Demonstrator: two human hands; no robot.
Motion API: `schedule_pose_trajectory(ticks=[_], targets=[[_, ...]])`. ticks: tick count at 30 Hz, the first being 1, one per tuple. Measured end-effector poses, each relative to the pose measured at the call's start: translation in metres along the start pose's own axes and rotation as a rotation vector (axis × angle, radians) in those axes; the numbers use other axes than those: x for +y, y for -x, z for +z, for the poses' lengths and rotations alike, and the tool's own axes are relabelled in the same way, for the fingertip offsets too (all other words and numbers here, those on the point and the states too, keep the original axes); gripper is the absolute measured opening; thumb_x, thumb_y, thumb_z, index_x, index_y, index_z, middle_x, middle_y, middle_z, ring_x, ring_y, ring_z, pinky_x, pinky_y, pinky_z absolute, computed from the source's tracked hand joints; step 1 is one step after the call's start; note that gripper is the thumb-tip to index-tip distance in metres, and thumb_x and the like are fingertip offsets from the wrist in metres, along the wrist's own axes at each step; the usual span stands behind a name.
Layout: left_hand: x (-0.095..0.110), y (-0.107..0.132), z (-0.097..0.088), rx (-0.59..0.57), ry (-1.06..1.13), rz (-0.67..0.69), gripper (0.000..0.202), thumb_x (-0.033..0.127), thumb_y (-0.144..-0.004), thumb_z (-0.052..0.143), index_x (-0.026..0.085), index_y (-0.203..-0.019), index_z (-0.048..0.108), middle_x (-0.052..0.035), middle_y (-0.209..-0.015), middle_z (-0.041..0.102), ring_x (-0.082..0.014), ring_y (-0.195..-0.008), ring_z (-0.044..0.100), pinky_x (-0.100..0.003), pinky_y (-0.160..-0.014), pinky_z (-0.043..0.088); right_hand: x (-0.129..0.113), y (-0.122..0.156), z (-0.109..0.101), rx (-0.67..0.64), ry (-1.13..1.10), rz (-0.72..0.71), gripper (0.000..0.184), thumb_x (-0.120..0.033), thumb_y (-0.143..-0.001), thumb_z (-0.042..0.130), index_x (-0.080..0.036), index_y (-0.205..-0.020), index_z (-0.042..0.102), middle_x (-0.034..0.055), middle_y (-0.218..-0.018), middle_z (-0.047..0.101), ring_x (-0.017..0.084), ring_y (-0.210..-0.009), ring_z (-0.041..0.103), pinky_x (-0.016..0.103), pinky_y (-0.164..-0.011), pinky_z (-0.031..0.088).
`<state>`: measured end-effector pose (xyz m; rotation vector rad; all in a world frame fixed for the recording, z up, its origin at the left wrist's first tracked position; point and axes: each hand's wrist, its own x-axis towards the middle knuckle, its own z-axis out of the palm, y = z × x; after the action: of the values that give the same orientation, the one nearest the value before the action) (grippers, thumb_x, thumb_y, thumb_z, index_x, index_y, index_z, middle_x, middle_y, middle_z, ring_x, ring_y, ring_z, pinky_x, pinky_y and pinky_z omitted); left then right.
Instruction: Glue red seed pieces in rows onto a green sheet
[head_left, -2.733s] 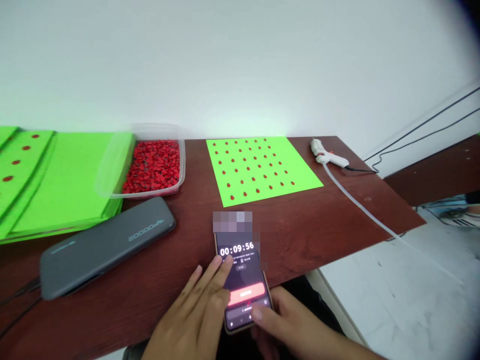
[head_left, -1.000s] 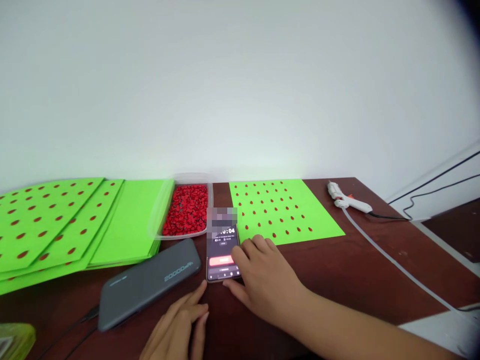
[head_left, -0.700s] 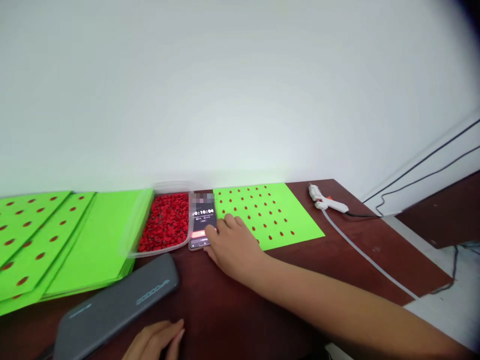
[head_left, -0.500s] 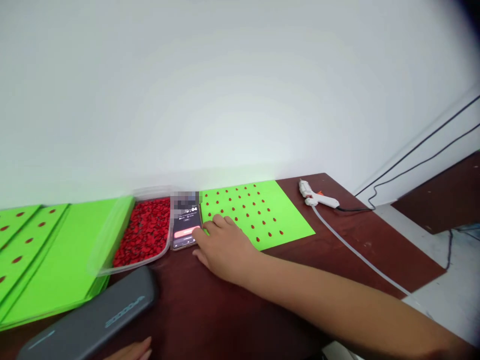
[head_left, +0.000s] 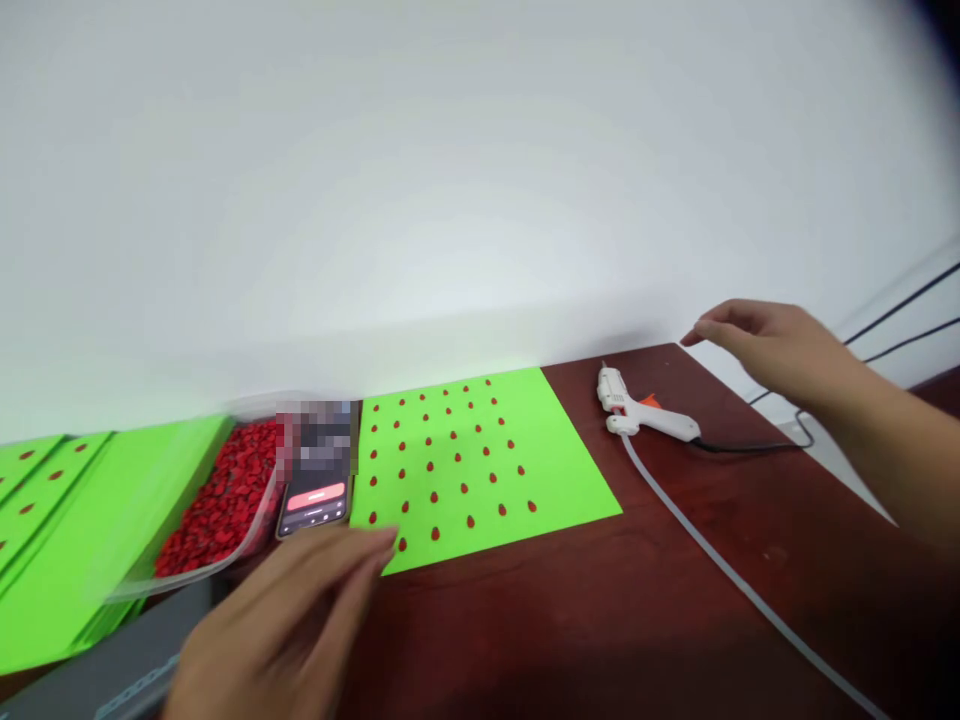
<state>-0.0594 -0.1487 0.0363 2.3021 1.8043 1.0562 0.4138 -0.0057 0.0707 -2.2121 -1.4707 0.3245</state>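
Note:
A phone (head_left: 315, 500) with a pixelated top part lies at the far edge of the table, against the side of a clear plastic tub (head_left: 225, 505) full of small red pieces. My left hand (head_left: 281, 625), blurred, hovers with fingers extended just in front of the phone and the near corner of a bright green sheet (head_left: 480, 460) printed with rows of red drop-shaped marks. My right hand (head_left: 772, 345) is raised and open past the white glue gun (head_left: 637, 405), touching nothing. Neither hand holds anything.
A stack of green sheets (head_left: 60, 520) lies at the left, and a dark grey power bank (head_left: 127, 690) sits at the bottom left. A pale cord (head_left: 720, 570) runs from the glue gun across the dark red wooden table (head_left: 600, 620). A white wall stands behind.
My right hand has left the phone and moved far right, above the glue gun. My left hand has risen into view near the phone. The view has swung right.

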Motion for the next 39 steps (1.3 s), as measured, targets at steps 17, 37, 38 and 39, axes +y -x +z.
schedule_pose_trajectory(ticks=[17, 37, 38, 39], targets=[[0.042, -0.201, 0.177, -0.437, -0.248, 0.052, 0.017, 0.027, -0.094, 0.064, 0.027, -0.098, 0.081, -0.0037, -0.103, 0.083, -0.0264, -0.093, 0.073, -0.037, -0.079, 0.054, 0.084, -0.064, 0.067, -0.256, 0.331, -0.189, 0.038, -0.052, -0.096, 0.054, -0.028, -0.115, 0.078, 0.0112, -0.12, 0.08, 0.036, -0.104, 0.07, 0.047, -0.085, 0.051], [0.034, -0.205, 0.193, -0.521, -0.368, 0.237, 0.031, 0.036, -0.106, 0.051, 0.033, -0.11, 0.081, -0.0017, -0.121, 0.082, -0.0282, -0.103, 0.073, -0.038, -0.08, 0.052, 0.086, -0.067, 0.065, -0.277, 0.384, -0.175, 0.042, -0.057, -0.098, 0.054, -0.034, -0.122, 0.078, 0.0071, -0.119, 0.08, 0.034, -0.1, 0.07, 0.047, -0.083, 0.051], [0.034, -0.205, 0.193, -0.524, -0.363, 0.238, 0.031, 0.036, -0.106, 0.051, 0.033, -0.11, 0.081, -0.0015, -0.121, 0.081, -0.0281, -0.103, 0.073, -0.038, -0.081, 0.052, 0.086, -0.067, 0.065, -0.277, 0.384, -0.176, 0.041, -0.057, -0.098, 0.054, -0.034, -0.122, 0.078, 0.007, -0.12, 0.08, 0.034, -0.101, 0.07, 0.047, -0.083, 0.051], [0.034, -0.205, 0.192, -0.528, -0.36, 0.239, 0.031, 0.036, -0.106, 0.051, 0.033, -0.111, 0.081, -0.0015, -0.12, 0.081, -0.0279, -0.102, 0.073, -0.038, -0.08, 0.052, 0.087, -0.067, 0.065, -0.277, 0.384, -0.177, 0.042, -0.057, -0.098, 0.054, -0.034, -0.122, 0.078, 0.007, -0.12, 0.08, 0.034, -0.101, 0.07, 0.047, -0.084, 0.051]])
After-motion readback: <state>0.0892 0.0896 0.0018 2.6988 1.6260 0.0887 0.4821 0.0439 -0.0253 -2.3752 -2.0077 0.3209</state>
